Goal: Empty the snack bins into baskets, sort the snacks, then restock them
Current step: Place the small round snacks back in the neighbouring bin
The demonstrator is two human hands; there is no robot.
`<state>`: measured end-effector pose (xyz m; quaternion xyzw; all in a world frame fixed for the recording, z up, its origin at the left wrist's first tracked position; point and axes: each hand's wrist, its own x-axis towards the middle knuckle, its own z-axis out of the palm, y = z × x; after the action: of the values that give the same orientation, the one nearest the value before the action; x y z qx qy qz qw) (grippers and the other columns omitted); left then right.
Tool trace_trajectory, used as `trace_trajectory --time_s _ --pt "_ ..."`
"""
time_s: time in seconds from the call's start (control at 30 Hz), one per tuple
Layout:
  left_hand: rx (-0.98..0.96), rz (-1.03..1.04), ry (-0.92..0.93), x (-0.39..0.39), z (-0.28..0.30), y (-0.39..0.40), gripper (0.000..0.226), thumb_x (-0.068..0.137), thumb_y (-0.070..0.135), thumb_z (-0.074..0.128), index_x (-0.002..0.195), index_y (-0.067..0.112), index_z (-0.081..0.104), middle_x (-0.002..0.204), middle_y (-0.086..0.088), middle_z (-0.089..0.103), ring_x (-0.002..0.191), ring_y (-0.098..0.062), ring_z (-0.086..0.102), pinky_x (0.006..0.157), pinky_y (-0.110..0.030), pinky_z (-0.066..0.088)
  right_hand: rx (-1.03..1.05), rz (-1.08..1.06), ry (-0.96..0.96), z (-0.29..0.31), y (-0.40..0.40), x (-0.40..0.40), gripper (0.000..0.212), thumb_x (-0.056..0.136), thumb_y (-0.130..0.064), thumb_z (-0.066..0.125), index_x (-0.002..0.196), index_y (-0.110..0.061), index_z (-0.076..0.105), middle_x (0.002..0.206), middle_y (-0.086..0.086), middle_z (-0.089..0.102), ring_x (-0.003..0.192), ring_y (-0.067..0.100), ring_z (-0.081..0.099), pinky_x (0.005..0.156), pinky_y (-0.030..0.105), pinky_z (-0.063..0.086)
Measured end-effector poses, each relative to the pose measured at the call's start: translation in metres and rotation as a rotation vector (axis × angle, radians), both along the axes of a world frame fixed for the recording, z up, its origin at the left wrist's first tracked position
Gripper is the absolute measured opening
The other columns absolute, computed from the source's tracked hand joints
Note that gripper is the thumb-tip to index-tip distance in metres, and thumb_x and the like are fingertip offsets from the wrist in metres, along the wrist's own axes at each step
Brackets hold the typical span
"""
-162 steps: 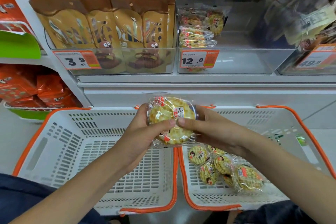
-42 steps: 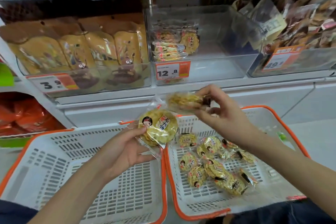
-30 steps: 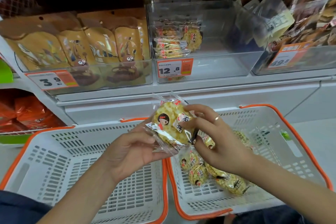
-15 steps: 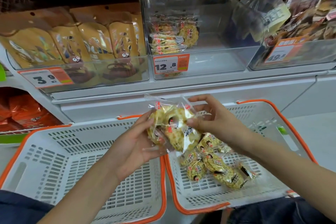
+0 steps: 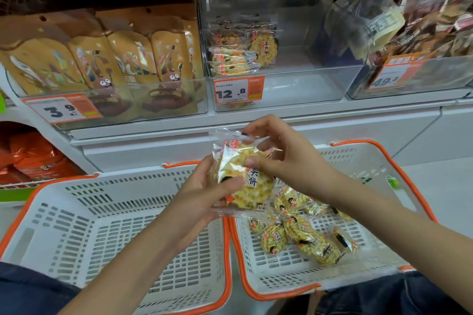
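- A clear-wrapped cracker packet (image 5: 245, 176) is held above the seam between the two baskets.
- It is gripped from below by the left hand (image 5: 204, 194), thumb across its front.
- Its upper part is pinched by the right hand (image 5: 284, 158).
- The left basket (image 5: 76, 225) is seen bare inside.
- More packets (image 5: 302, 235) are piled in the right basket (image 5: 384, 161).
- A few packets (image 5: 238, 51) are left in the clear bin (image 5: 294, 89) marked 12.8.
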<state>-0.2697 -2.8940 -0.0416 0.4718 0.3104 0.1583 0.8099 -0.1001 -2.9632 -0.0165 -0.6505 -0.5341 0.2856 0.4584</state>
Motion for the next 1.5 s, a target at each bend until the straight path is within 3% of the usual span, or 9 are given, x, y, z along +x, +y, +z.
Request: trace_trajectory --time_s 0.13,0.33,0.43,0.7,0.93,1.07,1.3,1.4,1.5 --pt "0.143 0.129 0.032 0.003 -0.003 -0.002 0.059 0.062 0.018 0.073 0.118 0.025 0.055 0.105 -0.002 0.072 0.096 -0.019 0.069 0.081 -0.041 0.056 -0.038 -0.085 -0.114 -0.008 -0.001 -0.004 0.062 0.076 -0.044 0.069 0.129 -0.033 0.039 0.133 -0.014 0.046 0.115 0.004 0.048 0.091 0.021 0.045" --pt "0.406 0.118 0.035 0.009 -0.003 0.009 0.057 0.065 0.034 0.084 0.115 0.035 0.056 0.113 0.005 0.067 0.106 -0.013 0.064 0.085 -0.037 0.055 -0.255 0.074 0.551 -0.009 -0.002 0.005 0.059 0.071 -0.015 0.073 0.125 -0.016 0.05 0.112 0.01 0.068 0.102 0.021 0.067 0.084 0.031 0.056" --pt "0.775 0.122 0.161 0.021 0.002 0.03 0.055 0.068 0.057 0.074 0.116 0.049 0.049 0.127 0.015 0.047 0.115 0.007 0.047 0.09 -0.016 0.044 -0.135 -0.02 0.383 0.018 0.009 0.035 0.064 0.063 -0.016 0.074 0.123 -0.011 0.052 0.108 0.01 0.067 0.099 0.022 0.067 0.081 0.031 0.057" --pt "1.82 0.118 0.614 0.081 0.004 0.106 0.086 0.09 0.029 0.058 0.151 0.019 -0.001 0.157 0.005 -0.011 0.143 -0.012 -0.016 0.117 -0.033 -0.008 -0.038 -0.437 -0.173 0.072 0.099 0.173 0.06 0.072 -0.021 0.081 0.122 -0.011 0.05 0.11 0.002 0.061 0.096 0.015 0.061 0.077 0.027 0.055" --pt "1.822 0.176 0.678 0.109 -0.026 0.125 0.091 0.08 0.023 0.067 0.151 0.009 0.011 0.158 -0.006 0.015 0.146 -0.019 0.003 0.118 -0.036 -0.006 -0.271 -0.317 -0.015 0.016 0.191 0.209 0.062 0.079 -0.014 0.075 0.132 -0.007 0.043 0.118 0.005 0.056 0.108 0.02 0.056 0.087 0.03 0.049" --pt "1.863 0.236 0.635 0.111 -0.034 0.13 0.09 0.074 0.009 0.069 0.149 0.008 0.02 0.154 -0.008 0.026 0.144 -0.022 0.014 0.118 -0.037 -0.002 -0.438 -0.328 -0.367 0.002 0.217 0.22 0.059 0.084 -0.036 0.07 0.132 -0.011 0.046 0.122 0.009 0.055 0.104 0.026 0.057 0.079 0.037 0.055" --pt "1.856 0.265 0.59 0.11 -0.036 0.13 0.08 0.077 0.01 0.057 0.149 0.009 0.022 0.153 -0.007 0.027 0.143 -0.021 0.017 0.119 -0.038 0.001 -0.59 -0.325 -0.379 0.011 0.212 0.211 0.052 0.089 -0.044 0.06 0.123 -0.007 0.048 0.119 0.013 0.06 0.096 0.027 0.064 0.074 0.036 0.055" --pt "1.828 0.268 0.496 0.102 -0.038 0.123 0.077 0.083 0.004 0.057 0.15 0.009 0.02 0.156 -0.002 0.02 0.146 -0.017 0.009 0.12 -0.035 0.003 -0.283 -0.558 -0.577 0.028 0.173 0.206 0.05 0.089 -0.04 0.061 0.124 -0.008 0.046 0.116 0.012 0.06 0.103 0.028 0.058 0.082 0.041 0.051" --pt "1.751 0.377 0.334 0.091 -0.057 0.1 0.057 0.087 0.002 0.048 0.143 0.002 0.035 0.149 -0.008 0.034 0.143 -0.02 0.022 0.118 -0.039 0.018 0.255 -0.716 -0.476 0.022 0.117 0.183 0.017 0.087 -0.02 0.052 0.101 -0.01 0.056 0.078 -0.004 0.055 0.073 0.007 0.054 0.071 0.024 0.046"
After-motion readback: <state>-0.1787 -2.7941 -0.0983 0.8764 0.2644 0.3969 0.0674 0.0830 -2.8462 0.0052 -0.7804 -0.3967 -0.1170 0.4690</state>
